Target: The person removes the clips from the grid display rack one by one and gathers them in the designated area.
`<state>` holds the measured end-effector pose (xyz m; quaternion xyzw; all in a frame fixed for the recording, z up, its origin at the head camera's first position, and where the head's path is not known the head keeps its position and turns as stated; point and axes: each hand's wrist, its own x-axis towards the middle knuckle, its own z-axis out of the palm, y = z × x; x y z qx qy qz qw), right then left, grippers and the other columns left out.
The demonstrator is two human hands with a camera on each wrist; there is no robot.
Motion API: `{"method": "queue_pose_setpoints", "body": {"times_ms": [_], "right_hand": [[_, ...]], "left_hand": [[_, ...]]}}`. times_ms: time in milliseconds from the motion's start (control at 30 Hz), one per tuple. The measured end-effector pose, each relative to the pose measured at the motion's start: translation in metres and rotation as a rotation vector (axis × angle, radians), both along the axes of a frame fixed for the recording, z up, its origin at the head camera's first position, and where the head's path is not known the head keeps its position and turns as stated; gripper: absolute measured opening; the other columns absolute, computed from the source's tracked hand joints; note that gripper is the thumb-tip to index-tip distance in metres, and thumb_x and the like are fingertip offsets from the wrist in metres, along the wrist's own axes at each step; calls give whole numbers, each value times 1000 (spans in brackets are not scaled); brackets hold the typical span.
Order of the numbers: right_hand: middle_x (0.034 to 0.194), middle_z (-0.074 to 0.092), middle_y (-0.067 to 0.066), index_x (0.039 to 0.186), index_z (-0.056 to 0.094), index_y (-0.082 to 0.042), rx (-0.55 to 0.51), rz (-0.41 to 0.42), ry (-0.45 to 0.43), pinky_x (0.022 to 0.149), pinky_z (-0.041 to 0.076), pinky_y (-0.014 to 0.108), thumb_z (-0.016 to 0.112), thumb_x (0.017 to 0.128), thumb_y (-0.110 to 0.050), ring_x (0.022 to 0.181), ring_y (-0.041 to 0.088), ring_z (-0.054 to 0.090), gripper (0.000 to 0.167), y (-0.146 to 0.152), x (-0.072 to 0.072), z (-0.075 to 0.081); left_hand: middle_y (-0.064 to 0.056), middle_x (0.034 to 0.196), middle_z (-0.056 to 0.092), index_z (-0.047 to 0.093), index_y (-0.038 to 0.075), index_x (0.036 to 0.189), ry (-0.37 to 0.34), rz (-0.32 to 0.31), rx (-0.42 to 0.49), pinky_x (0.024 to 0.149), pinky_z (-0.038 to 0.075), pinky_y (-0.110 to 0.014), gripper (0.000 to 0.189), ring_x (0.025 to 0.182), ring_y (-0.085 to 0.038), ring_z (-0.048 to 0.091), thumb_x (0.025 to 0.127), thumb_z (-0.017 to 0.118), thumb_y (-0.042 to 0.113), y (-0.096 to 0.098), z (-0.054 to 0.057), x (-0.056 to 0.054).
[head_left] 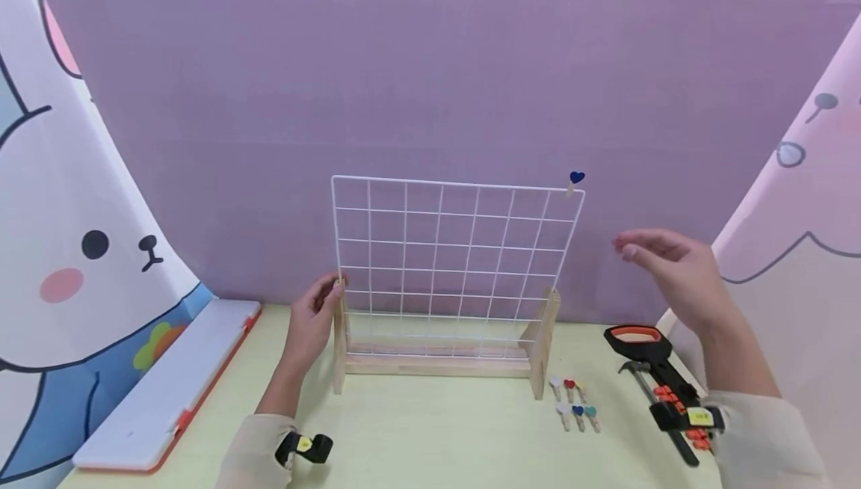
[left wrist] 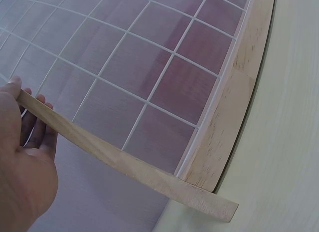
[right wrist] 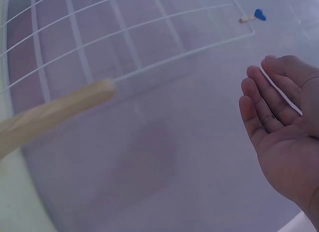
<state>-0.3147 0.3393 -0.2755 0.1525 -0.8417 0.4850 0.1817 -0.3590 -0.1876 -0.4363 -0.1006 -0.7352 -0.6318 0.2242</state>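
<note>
A white wire grid panel [head_left: 457, 242] stands upright in a wooden stand [head_left: 437, 366] on the table. My left hand [head_left: 315, 321] grips the top of the stand's left post [left wrist: 99, 144], thumb on one side and fingers on the other. A small wooden clothespin with a dark blue heart [head_left: 576, 178] sits clipped on the grid's top bar near the right corner. To the right of the grid my right hand [head_left: 679, 272] is raised in the air, fingers loosely bent. Nothing lies between them in the right wrist view, where the palm [right wrist: 289, 157] shows.
Several heart clothespins [head_left: 578, 413] in mixed colours lie in two rows by the stand's right foot. Farther right are a hammer [head_left: 642, 377] and a black-and-orange handled tool [head_left: 632, 343]. A long white case with a red edge [head_left: 168, 384] lies on the left. A purple cloth [head_left: 430, 85] hangs behind.
</note>
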Motion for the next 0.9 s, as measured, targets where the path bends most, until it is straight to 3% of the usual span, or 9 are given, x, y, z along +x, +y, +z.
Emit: {"method": "queue_pose_setpoints", "body": {"times_ms": [167,267,433,900], "right_hand": [[116,75,-13,131,66,-2,-57,13,7,91,48,8,68,101,-23,105,5,66,36,-8,-9,24],[116,76,-9,129,67,-1,-146,67,18,92,49,9,70,100,-19,105,6,67,35,-15,-12,34],[113,77,-4,125,68,3,-278,146,38,93,52,12,73,97,-13,104,9,70,33,-24,-16,45],[105,80,4,116,73,4,-434,302,62,92,57,19,72,94,2,99,14,73,22,-47,-33,74]], "left_hand": [[-15,137,67,63,8,137,-4,-1,-6,88,49,-9,38,109,5,61,107,58,31,1,1,1],[-16,138,66,63,7,137,-1,-3,-11,88,49,-8,38,110,6,60,107,57,31,-1,2,3],[-23,138,64,62,5,137,0,-9,-10,88,49,-9,38,109,5,61,108,57,29,-1,2,2],[-20,137,66,62,6,138,-19,14,-12,89,49,-8,39,108,6,60,107,57,30,1,1,1]]}}
